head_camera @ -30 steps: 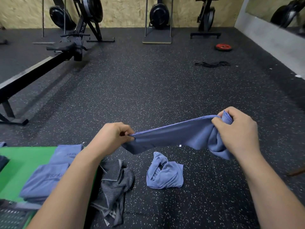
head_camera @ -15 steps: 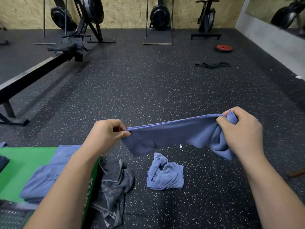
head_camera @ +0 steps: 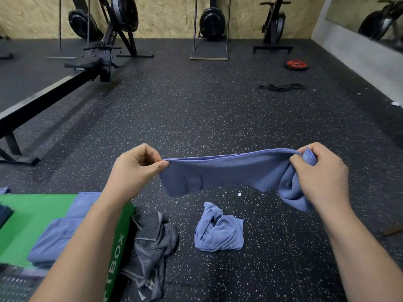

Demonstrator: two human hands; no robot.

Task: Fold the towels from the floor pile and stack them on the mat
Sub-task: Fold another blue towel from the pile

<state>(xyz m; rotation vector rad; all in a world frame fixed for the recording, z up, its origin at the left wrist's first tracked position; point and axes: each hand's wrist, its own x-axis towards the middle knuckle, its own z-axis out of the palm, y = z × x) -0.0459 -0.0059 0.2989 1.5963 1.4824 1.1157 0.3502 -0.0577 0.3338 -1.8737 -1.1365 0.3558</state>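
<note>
Blue towel [head_camera: 229, 171] stretched between both hands, long axis left to right. Left hand [head_camera: 135, 171] pinches one corner; right hand [head_camera: 320, 175] grips the bunched end. Green mat [head_camera: 32, 216] with folded towels [head_camera: 56, 236] sits below the left hand, nearer it. Speckled rubber gym floor [head_camera: 196, 110].

The stretched towel [head_camera: 229, 171] is soft blue with a darker blue edge. The crumpled towel [head_camera: 220, 233] is the same blue, and so are the folded towels [head_camera: 54, 236]. The striped towel [head_camera: 152, 236] is grey with thin dark lines. The mat [head_camera: 32, 214] is bright green with pale letters. The floor [head_camera: 196, 105] is black with tiny white dots. The weight plate [head_camera: 297, 65] is red.
</note>
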